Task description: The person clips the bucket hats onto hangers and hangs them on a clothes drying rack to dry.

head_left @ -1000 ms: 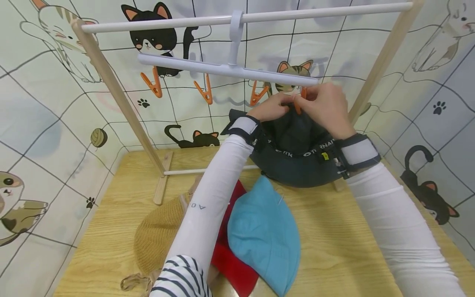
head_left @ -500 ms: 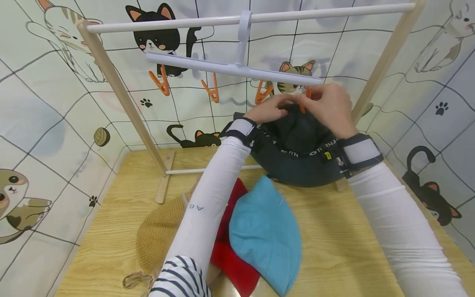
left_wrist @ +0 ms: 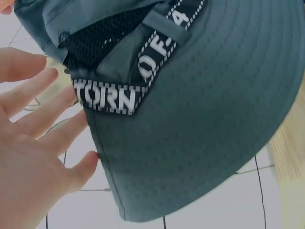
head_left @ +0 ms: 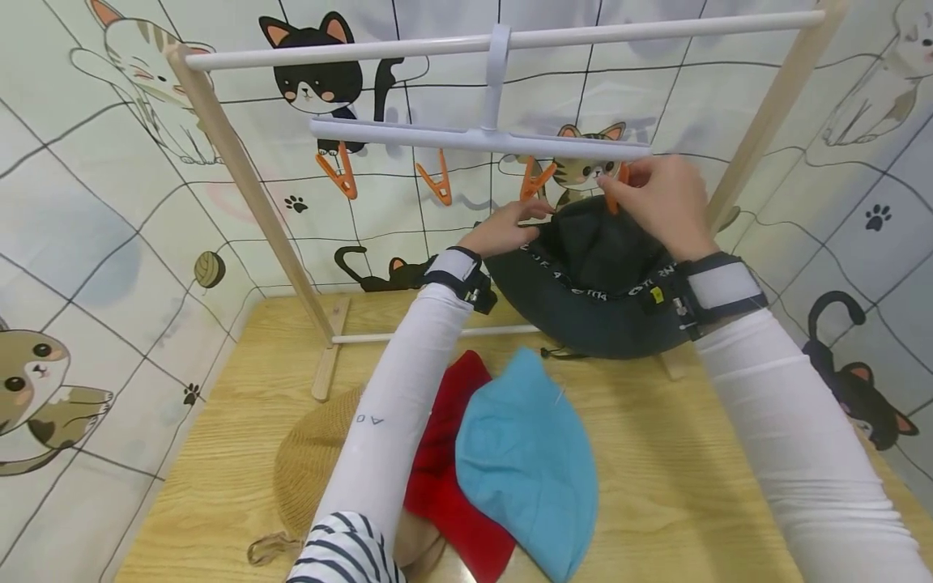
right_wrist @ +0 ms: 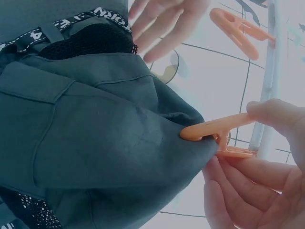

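A dark bucket hat (head_left: 598,320) with a lettered band hangs by its crown below the right end of a white hanger (head_left: 466,139). In the right wrist view, an orange clip (right_wrist: 217,126) bites the crown's fabric. My right hand (head_left: 666,198) pinches that clip's handles between thumb and fingers. My left hand (head_left: 503,231) is beside the hat's left side, fingers spread and holding nothing. In the left wrist view its fingertips are by the brim's edge; whether they touch it I cannot tell.
Other orange clips (head_left: 436,180) hang along the hanger, which hooks over the white bar (head_left: 408,48) of a wooden rack. On the table (head_left: 656,478) lie a blue hat (head_left: 528,461), a red hat (head_left: 455,486) and a tan knitted hat (head_left: 313,453), partly under my left forearm.
My left hand has come away from the clip, moving left and down with its fingers loosened. The right hand stays at the clip. In the head view, the hanger and rack have shifted right.
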Motion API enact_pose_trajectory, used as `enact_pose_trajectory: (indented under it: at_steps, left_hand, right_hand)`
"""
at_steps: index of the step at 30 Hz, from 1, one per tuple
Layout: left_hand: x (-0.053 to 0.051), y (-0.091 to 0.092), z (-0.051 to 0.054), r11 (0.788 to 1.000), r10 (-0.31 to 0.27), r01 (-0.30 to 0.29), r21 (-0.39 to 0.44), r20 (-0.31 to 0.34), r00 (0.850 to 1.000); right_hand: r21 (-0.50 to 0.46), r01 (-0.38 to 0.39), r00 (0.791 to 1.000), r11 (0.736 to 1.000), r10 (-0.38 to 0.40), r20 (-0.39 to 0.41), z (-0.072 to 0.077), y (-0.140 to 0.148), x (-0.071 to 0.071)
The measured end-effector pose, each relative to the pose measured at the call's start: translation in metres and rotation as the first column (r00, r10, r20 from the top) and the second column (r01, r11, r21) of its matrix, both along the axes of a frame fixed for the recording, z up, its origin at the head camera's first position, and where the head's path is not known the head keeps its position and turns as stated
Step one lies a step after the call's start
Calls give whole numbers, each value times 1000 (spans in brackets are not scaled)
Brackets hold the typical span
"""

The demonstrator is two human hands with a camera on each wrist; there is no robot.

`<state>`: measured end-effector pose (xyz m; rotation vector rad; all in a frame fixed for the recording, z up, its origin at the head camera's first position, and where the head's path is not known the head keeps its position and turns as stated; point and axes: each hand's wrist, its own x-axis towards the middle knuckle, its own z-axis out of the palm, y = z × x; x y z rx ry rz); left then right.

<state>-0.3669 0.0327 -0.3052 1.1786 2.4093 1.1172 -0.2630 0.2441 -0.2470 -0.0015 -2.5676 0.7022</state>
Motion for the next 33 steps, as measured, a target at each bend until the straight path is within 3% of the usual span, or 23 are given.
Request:
enact_pose_trajectory:
  at_steps: [13,22,26,33]
  left_hand:
    - [0,-32,-2,1000,30,-30,-5,-46,999]
    - [-3,-55,-13,999,53,-54,4,39,998]
    - [-1,-66,-18,996,90,-89,-28,35,995]
    - [7,-80,-26,991,96,-91,-101,39,995]
  right_hand:
    - [-12,2,998,1000,-2,65,9,13,-8]
    - [-41,9,996,999,-6,86,9,12,-8]
    - [-54,16,996,998,-11,87,6,12,-8]
    - [-66,25,998,997,-21,63,2,15,-10]
